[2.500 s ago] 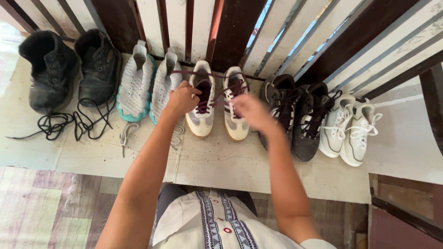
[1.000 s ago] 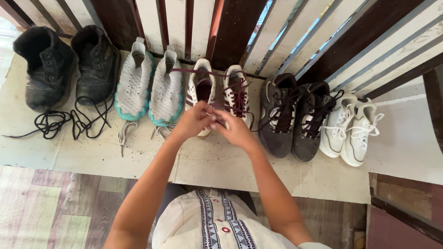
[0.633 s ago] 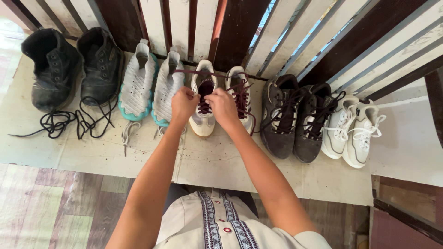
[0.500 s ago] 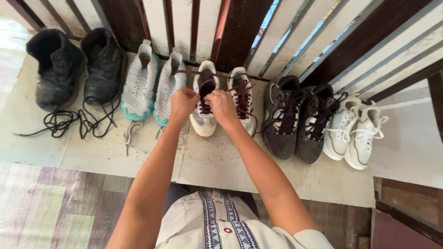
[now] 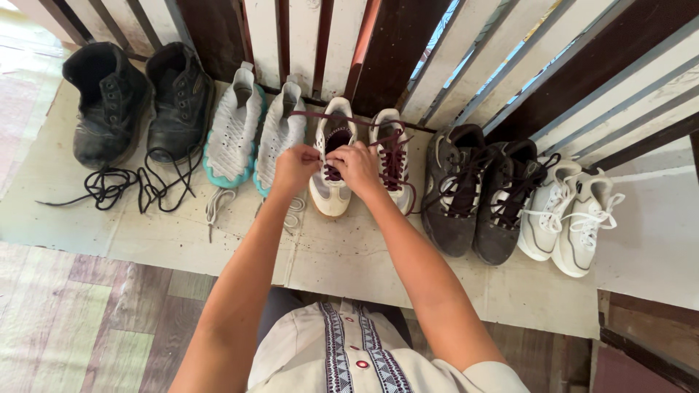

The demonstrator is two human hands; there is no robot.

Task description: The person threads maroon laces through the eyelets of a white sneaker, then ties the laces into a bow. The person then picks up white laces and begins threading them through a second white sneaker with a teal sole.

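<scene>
At centre frame, the left hand (image 5: 295, 167) and right hand (image 5: 358, 166) each pinch the maroon lace (image 5: 331, 118) over the cream sneaker (image 5: 330, 182), apparently mid-lacing; next comes even tension through the eyelets.

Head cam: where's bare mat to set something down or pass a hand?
Bare mat runs in front of the toes, widest below the dark sneakers, and right of the white sneakers. Crowded: black boots' loose laces, and both hands on the maroon-laced shoe.
</scene>
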